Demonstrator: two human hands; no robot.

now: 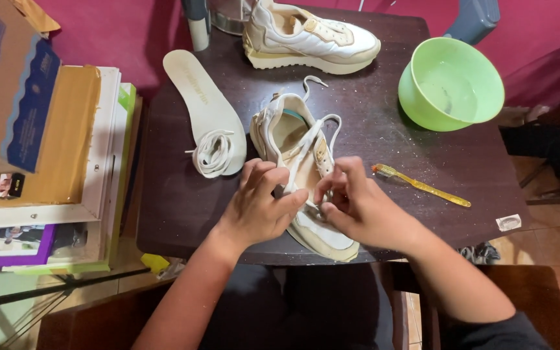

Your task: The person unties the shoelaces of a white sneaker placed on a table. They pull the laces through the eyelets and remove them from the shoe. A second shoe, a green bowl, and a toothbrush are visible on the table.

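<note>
Head view, places given relative to the near sneaker.

1. Near sneaker (296,165): cream and white, on the dark desk (422,168) at its front edge, toe toward the person, heel away. Judged light, with a soft, yielding upper and a stiffer sole; best steadied by the sides of the midfoot. Its white lace (312,133) hangs slack over the tongue; thin, limp, easy to pinch.
2. Left hand (260,204): on the sneaker's left flank, fingers curled over the upper, thumb toward the lace area; it grips the shoe.
3. Right hand (354,204): on the right flank over the toe end, fingers bent and pinched at the lace or eyelets; what exactly they pinch is hidden.
4. Insole (202,97): pale, flat, left of the sneaker.
5. Loose lace bundle (214,152): white, on the insole's near end.
6. Second sneaker (309,39): same kind, beyond the near one at the far edge.
7. Green bowl (452,84): right and beyond.
8. Yellow toothbrush (419,185): just right, lying flat.
9. Stacked books and box (46,149): well to the left, off the desk.
</note>
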